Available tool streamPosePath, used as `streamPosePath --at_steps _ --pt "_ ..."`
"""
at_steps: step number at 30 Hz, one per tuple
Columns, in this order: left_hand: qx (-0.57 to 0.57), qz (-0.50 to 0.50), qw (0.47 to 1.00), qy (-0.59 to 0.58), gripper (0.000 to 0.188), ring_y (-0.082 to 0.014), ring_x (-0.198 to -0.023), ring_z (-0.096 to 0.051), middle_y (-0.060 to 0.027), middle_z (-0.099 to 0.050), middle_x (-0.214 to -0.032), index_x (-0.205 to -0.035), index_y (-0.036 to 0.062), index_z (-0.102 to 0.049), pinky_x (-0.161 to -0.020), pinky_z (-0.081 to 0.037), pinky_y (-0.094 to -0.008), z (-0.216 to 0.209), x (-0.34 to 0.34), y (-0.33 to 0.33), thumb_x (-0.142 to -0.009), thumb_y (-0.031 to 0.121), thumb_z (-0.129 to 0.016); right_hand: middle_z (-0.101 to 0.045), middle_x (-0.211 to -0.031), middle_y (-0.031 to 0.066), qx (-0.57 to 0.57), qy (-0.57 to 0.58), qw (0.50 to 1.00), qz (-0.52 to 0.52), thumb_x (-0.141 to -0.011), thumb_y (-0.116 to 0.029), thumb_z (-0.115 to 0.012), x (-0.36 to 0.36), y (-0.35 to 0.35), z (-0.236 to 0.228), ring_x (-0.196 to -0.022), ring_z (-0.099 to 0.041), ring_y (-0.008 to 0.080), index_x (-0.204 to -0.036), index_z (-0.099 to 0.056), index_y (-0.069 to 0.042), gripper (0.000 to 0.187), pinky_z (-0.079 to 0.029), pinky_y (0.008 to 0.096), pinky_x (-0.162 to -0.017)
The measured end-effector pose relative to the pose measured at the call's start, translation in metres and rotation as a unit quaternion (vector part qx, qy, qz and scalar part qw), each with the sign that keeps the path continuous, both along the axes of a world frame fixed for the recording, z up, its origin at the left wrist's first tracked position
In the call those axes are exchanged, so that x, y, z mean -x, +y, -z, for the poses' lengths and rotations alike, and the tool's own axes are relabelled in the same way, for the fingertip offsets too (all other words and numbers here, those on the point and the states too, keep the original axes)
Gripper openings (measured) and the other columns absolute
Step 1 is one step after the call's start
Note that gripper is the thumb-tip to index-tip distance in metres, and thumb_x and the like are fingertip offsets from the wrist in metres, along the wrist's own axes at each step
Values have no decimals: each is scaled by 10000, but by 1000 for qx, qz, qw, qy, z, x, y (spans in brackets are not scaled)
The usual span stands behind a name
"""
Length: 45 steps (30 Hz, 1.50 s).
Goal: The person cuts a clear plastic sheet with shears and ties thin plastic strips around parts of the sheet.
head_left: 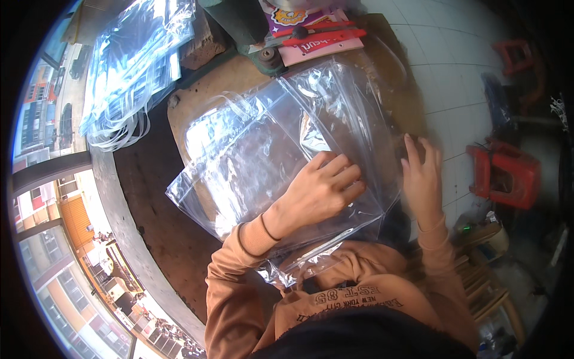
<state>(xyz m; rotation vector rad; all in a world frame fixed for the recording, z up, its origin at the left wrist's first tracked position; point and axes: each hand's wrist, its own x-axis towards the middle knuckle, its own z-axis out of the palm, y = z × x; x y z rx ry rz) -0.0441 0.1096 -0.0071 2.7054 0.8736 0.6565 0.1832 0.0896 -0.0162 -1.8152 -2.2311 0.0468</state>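
A large clear plastic bag (248,161) lies spread over the worktable and reaches down to my lap. It is creased, with folded side panels and shiny reflections. My left hand (326,188) rests on its right half, fingers curled in and closed on the plastic; the fingertips are partly hidden beneath the hand. Just past the bag's right edge is my right hand (423,173), raised with its fingers bent and apart. Nothing shows between those fingers.
Clear bags with white straps (137,72) are stacked at the far left. Ahead stands a dark green machine (236,24), beside a red-handled tool (323,35) on pink packaging (320,52). On the right, a red plastic stool (507,173) stands on the tiled floor (445,84).
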Motion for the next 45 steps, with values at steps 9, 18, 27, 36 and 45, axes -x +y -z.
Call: streamPosePath --at_steps 9,18,27,36,45 --pt "30 -46 998 -39 173 -131 -829 -537 38 -551 -829 -808 126 -605 -788 -378 -315 -7 2 -9 -655 187 -659 -567 -858 134 146 333 924 -115 -766 -59 -668 40 -29 -31 -789 -550 288 -968 -589 13 229 -463 355 -679" --pt "61 -179 978 -90 179 -136 -709 -557 36 -614 -822 -813 124 -625 -779 -348 -301 -16 -3 -21 -672 64 -716 -497 -721 120 76 256 952 -152 -780 -7 -617 61 -37 -38 -663 -507 267 -883 -570 34 120 -450 347 -604" --pt "96 -141 979 -115 213 -146 -728 -552 19 -604 -839 -875 114 -652 -807 -318 -350 -32 11 -23 -683 129 -743 -531 -699 120 52 344 933 -88 -766 53 -611 65 -42 -34 -626 -533 272 -910 -604 36 145 -434 349 -548" --pt "38 -126 991 26 225 -117 -748 -548 26 -585 -864 -936 113 -638 -763 -366 -316 -45 8 -38 -711 122 -632 -466 -651 75 -44 201 969 -134 -745 23 -654 70 -44 -37 -574 -477 207 -885 -610 71 154 -410 309 -499" --pt "3 -131 990 57 212 -85 -708 -568 25 -594 -866 -937 91 -619 -726 -364 -302 -48 8 -45 -728 130 -622 -466 -653 75 -51 174 971 -153 -754 18 -639 72 -45 -41 -580 -480 197 -878 -613 84 142 -413 296 -499"
